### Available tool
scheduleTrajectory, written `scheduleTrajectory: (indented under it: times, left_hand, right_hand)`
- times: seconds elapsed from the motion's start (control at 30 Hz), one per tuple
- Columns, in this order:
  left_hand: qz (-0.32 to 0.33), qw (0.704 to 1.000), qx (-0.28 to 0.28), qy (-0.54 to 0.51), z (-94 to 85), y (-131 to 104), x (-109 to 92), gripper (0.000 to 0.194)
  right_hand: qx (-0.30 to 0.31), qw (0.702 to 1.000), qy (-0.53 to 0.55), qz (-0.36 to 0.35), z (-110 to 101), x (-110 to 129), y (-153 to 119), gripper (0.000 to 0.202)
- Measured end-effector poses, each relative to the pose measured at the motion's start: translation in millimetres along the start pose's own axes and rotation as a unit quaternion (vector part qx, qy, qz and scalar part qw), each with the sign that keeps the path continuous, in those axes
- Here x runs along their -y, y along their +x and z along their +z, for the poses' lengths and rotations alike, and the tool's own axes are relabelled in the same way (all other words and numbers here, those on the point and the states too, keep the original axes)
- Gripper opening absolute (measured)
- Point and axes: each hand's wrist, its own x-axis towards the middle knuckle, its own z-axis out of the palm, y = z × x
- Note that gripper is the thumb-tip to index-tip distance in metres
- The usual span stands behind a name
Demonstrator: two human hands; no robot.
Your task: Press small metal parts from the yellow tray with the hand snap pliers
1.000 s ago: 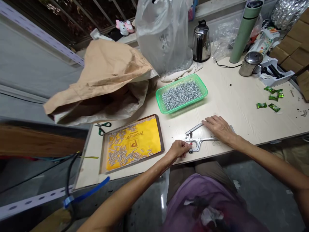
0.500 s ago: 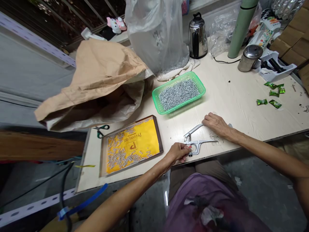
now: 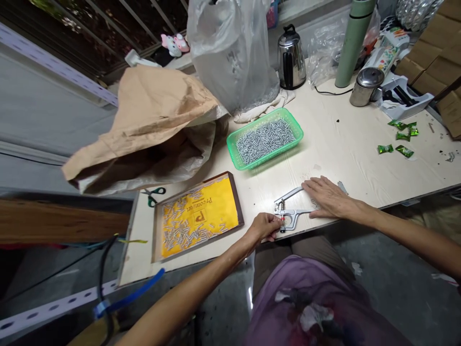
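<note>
Lying near the front edge of the pale wooden table [image 3: 360,144], the silver metal hand press pliers [image 3: 290,209] had handles spread apart. Her right hand [image 3: 329,199] lay flat on them; her left hand [image 3: 264,227] pinched something tiny at the head. Concrete floor showed below.

Right hand [image 3: 329,198] presses the pliers [image 3: 291,210] handles flat; left hand [image 3: 265,226] pinches at their head.
</note>
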Motion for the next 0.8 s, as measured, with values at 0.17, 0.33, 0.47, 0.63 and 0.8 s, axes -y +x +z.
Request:
scheduleTrajectory:
  times: [0.17, 0.33, 0.47, 0.63, 0.8]
  left_hand:
    - [0.067, 0.982, -0.076, 0.162, -1.8, -10, 2, 0.022]
    - [0.339, 0.839, -0.221, 0.363, 8.3, -12, -4, 0.017]
    - [0.435, 0.761, -0.177, 0.448, 22.4, 7, -24, 0.045]
    - [0.456, 0.722, -0.123, 0.506, 18.5, 25, -40, 0.061]
    - [0.445, 0.711, -0.105, 0.534, 13.4, 23, -46, 0.03]
  right_hand:
    - [0.015, 1.0, 0.011, 0.024, -14, 12, 3, 0.065]
    - [0.007, 0.999, 0.011, 0.041, -17, 24, 4, 0.034]
    - [0.012, 0.999, -0.008, 0.049, -15, 31, 4, 0.049]
    - [0.054, 0.993, -0.03, 0.104, -22, 35, 3, 0.061]
    - [0.065, 0.993, -0.053, 0.085, -21, 35, 9, 0.028]
